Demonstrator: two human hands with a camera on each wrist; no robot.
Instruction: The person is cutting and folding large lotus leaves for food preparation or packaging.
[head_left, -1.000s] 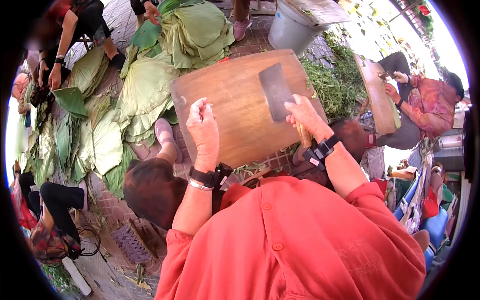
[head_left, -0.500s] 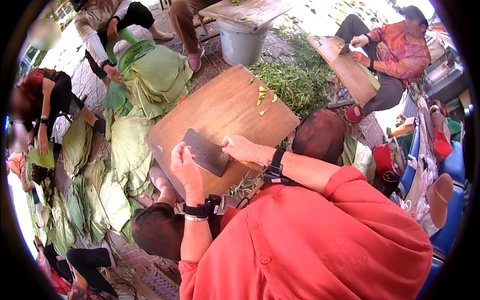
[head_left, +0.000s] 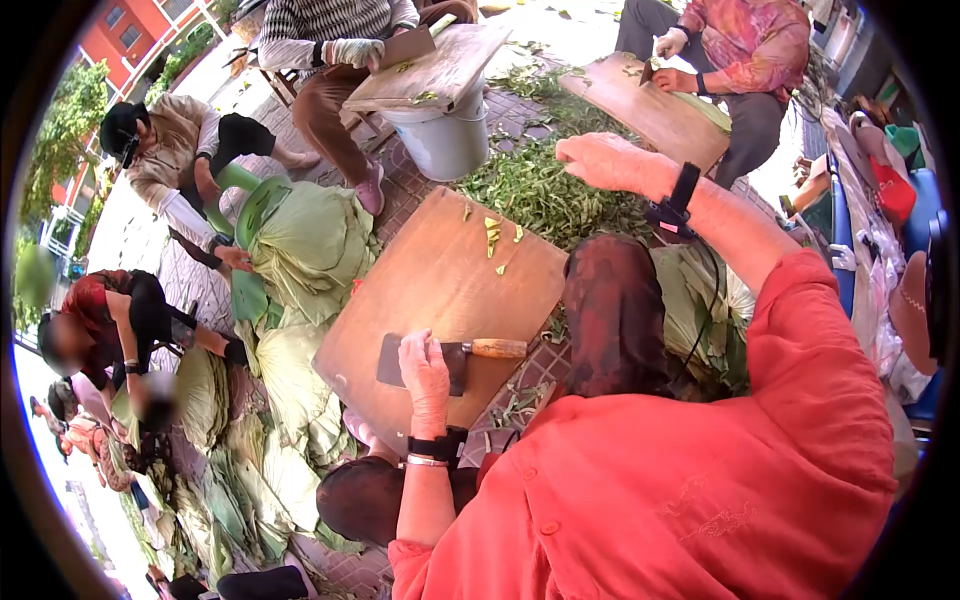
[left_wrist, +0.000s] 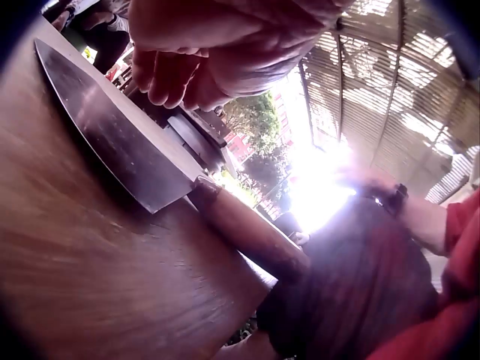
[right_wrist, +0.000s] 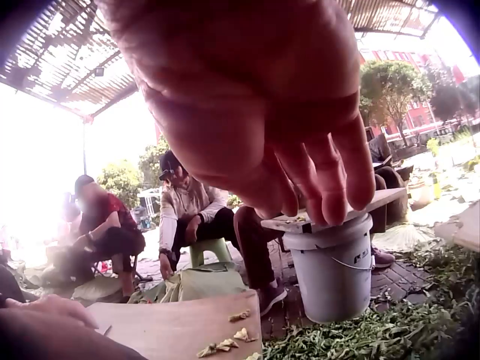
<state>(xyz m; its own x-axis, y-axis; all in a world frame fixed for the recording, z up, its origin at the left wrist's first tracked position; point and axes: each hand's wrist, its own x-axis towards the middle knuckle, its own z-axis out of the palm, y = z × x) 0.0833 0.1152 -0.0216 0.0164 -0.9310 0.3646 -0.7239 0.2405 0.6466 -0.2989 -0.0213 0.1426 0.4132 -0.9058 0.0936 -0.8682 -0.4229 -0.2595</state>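
A cleaver with a dark blade and a wooden handle lies flat on a wooden board in front of the person's knees. Over its blade is my left hand, its fingers loosely bent; in the left wrist view the hand hovers above the blade and grips nothing. My right hand is raised out beyond the board's right side, over the greens, with fingers extended and nothing held. The right wrist view shows that palm with the fingers pointing down. Small yellow-green leaf scraps lie near the board's far corner.
A heap of cut greens covers the ground right of the board. Beyond stands a white bucket topped by another board. Large green leaves are piled at left. Several people sit around, some cutting on boards of their own.
My right hand had the cleaver by its handle and swept it across the board to the left. It has let go and lifted away to the right. Leaf scraps now show on the board.
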